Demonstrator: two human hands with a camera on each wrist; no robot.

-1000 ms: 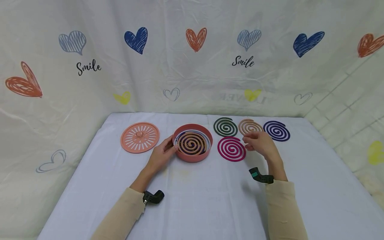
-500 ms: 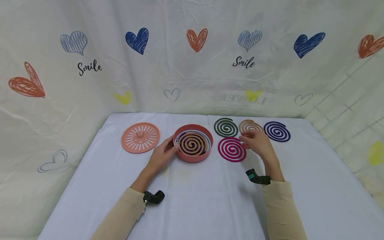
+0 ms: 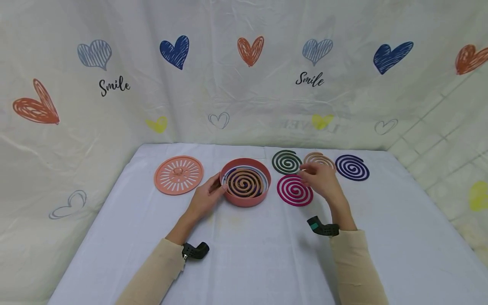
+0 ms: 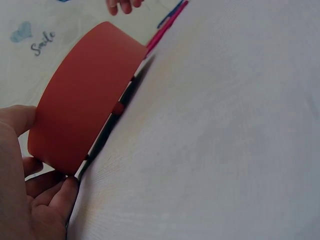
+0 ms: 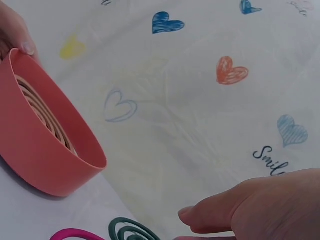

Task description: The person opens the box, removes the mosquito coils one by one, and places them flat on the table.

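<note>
My left hand (image 3: 206, 195) grips the left side of a round red mosquito coil holder (image 3: 245, 202), thumb at the rim and fingers low against its wall in the left wrist view. Inside lies a tan mosquito coil (image 3: 243, 183) over a dark one. My right hand (image 3: 323, 181) hangs above the table with no object visible between its loosely bent fingers. Its fingertips overlap the upper right edge of a magenta mosquito coil (image 3: 292, 195) in the head view. The hand partly hides another tan coil (image 3: 316, 156) behind it.
A green coil (image 3: 286, 162) lies behind the magenta one, and a dark blue coil (image 3: 352, 167) at the right. The slotted peach lid (image 3: 178, 184) lies left of the holder. A white cloth (image 3: 244, 254) covers the table, up to a patterned backdrop (image 3: 267, 97).
My right hand has moved left, from in front of the tan coil to the magenta coil's right edge, baring more of the tan coil. The left hand and the holder stay put.
</note>
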